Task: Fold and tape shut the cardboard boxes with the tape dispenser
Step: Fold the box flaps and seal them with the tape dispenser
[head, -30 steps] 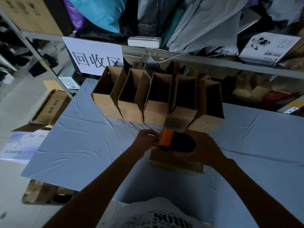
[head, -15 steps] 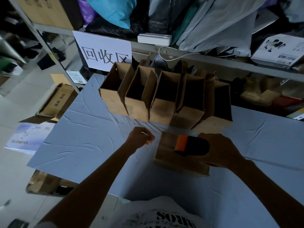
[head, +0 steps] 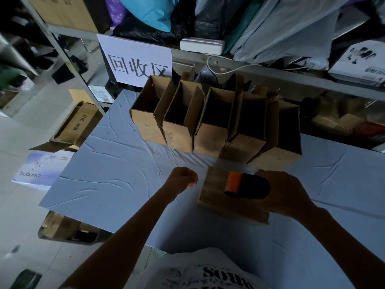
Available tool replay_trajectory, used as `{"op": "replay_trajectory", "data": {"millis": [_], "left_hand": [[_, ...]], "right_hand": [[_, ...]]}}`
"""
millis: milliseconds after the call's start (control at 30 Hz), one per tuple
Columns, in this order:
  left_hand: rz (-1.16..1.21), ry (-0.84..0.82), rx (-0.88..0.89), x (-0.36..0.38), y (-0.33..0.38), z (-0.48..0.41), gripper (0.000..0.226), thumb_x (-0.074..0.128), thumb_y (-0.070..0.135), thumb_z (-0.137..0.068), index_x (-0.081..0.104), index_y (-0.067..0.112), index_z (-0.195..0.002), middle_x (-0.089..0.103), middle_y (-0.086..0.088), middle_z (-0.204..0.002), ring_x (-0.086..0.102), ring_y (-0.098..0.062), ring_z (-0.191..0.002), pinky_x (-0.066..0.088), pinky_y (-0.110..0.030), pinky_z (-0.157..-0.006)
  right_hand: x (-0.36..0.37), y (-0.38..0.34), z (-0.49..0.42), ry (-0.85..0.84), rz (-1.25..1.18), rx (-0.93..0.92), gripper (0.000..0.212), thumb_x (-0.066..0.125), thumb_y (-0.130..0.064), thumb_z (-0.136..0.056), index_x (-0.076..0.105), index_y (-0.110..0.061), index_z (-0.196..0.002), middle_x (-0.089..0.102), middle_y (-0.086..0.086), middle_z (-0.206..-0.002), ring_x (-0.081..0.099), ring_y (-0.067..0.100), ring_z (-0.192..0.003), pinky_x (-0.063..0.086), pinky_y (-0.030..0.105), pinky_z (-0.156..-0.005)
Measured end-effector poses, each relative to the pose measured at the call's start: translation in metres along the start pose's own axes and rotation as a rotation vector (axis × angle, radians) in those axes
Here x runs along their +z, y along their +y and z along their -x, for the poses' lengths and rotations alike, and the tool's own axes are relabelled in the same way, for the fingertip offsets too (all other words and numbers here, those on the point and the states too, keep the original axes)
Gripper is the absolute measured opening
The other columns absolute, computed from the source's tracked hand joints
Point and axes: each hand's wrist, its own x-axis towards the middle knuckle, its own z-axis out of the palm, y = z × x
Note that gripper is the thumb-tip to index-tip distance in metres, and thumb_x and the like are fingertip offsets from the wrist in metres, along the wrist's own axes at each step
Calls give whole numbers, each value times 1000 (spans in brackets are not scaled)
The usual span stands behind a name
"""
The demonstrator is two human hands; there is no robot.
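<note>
Closed brown box lies flat on the grey table, near edge, in front of a row of open boxes. Right hand on top of it grips the tape dispenser, orange end pointing left. Left hand just beside the box's left end, apart from it, curled in a fist with nothing visible inside.

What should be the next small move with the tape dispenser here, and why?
Probably draw the tape dispenser rightward across the top of the closed box. The right hand grips it with its orange end on the box top, toward its left side; the left hand is curled beside the box, not touching it.
</note>
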Motion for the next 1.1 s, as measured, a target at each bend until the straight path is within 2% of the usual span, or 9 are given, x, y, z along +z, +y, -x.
{"op": "replay_trajectory", "data": {"millis": [233,400,500,567,667,833,900,1000,1100], "left_hand": [[-58,85,34,10,-7,-5,10,63,-4,-82,65,6,-81,65,-4,-73,61,-13,-70,50,-20,-66],[-78,63,40,16,-14,-7,8,66,-1,-81,66,6,-85,67,-5,-78,64,-15,-75,52,-27,-73],[-162,73,109,17,-14,-7,10,70,2,-81,67,10,-85,69,0,-79,67,-5,-70,53,-23,-69],[-231,87,116,16,-14,-6,20,73,11,-81,65,14,-99,66,4,-89,67,-6,-74,51,-19,-66],[-245,62,-14,14,-17,-2,47,76,28,-78,56,15,-119,63,-2,-105,67,-20,-92,51,-23,-71],[-217,280,142,33,-15,11,7,68,25,-86,68,18,-86,70,3,-84,66,-8,-77,54,-33,-76],[-214,250,129,40,-7,11,16,62,31,-90,68,16,-85,70,-1,-82,68,-15,-77,56,-39,-78],[-364,248,91,42,-1,9,18,67,25,-87,70,13,-99,71,-5,-94,68,-19,-86,56,-37,-81],[-430,273,96,43,3,9,13,63,16,-86,74,11,-91,72,-7,-90,68,-21,-83,55,-33,-78]], "right_hand": [[-1,1,-4,-25,55,29,43,76,-53,-65,42,-33,-80,42,-17,-59,43,-2,-51,23,14,-47],[1,0,-6,-43,67,31,40,75,-53,-67,44,-31,-79,47,-14,-61,46,0,-53,25,15,-48],[1,-1,-6,-48,76,32,39,74,-54,-68,47,-29,-83,46,-14,-63,46,1,-54,27,14,-49],[0,-2,-7,-53,84,35,42,73,-55,-68,44,-30,-84,43,-15,-64,45,1,-55,26,15,-50],[0,-3,-9,-72,138,47,42,69,-58,-69,41,-31,-86,43,-15,-67,45,4,-57,29,17,-53],[4,-10,-13,-82,156,58,45,67,-59,-69,52,-27,-96,46,-13,-74,47,8,-65,35,21,-61],[5,-14,-17,-104,207,63,49,64,-62,-68,51,-28,-101,45,-12,-76,45,8,-66,36,21,-61],[5,-18,-20,-113,248,74,54,60,-67,-67,50,-29,-104,49,-12,-80,46,8,-68,36,21,-62],[6,-20,-18,-115,252,72,71,57,-75,-66,48,-33,-123,63,-7,-99,58,11,-81,40,21,-68]]}}
